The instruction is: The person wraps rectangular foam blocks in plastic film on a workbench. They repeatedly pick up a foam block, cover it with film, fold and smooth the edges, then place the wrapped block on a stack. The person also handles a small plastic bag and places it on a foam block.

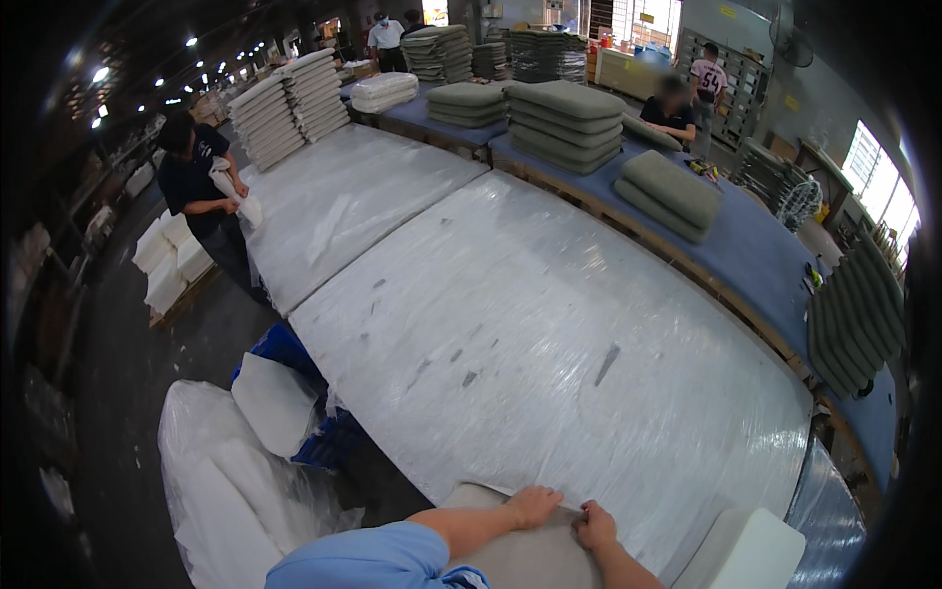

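So the grey piece is right at the near edge of the plastic-covered table; left hand and right hand are both on its far rim, side by side; the fingers of both look curled shut on that rim, though some tips are tucked out of sight.

Progress-wise, I'd call this one mid-handling, not done; it's in hand rather than piled up, and a bare white pad sits just to its right, near the table's near right corner. Over on the blue table, along the far right edge, there's a tall stack of grey cushions that looks finished to me; going the other way, past the left edge, a clear bag full of white stuff and a white sheet over a blue crate look like material left to use; just a guess on both.

Hard to make out: the grey piece's near part is cut off by the frame and partly behind the blue sleeve, so I can't tell if it's an empty cover or a padded one; the white pad's bottom is cropped too; the left side is pretty dark.
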`<state>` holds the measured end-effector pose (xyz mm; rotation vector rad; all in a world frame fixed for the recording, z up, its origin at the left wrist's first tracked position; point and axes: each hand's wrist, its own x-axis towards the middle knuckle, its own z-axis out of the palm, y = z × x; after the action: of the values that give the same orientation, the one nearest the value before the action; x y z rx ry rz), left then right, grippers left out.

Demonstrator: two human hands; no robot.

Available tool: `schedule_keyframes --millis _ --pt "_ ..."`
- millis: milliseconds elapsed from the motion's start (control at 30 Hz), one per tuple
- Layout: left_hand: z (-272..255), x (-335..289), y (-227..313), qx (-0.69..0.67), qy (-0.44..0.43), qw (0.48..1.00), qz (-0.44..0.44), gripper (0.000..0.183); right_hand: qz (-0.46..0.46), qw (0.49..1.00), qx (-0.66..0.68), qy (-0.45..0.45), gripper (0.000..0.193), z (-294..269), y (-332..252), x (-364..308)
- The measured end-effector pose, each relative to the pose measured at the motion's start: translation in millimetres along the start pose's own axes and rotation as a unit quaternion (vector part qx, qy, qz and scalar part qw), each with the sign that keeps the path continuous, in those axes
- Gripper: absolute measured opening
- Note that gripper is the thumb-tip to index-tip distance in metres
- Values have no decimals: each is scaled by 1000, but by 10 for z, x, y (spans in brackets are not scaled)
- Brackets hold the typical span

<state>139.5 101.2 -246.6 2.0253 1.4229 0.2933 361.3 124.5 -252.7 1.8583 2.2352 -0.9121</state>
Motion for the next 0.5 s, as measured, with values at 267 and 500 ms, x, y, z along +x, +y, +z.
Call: schedule_keyframes --millis 267,500 --pt "27 -1 -105 -57 -43 996 -54 35 139 976 110 -127 32 -210 235 243" --pt "81 172 -165 -46 -110 987 -107 38 244 910 308 -135 21 -208 197 356"
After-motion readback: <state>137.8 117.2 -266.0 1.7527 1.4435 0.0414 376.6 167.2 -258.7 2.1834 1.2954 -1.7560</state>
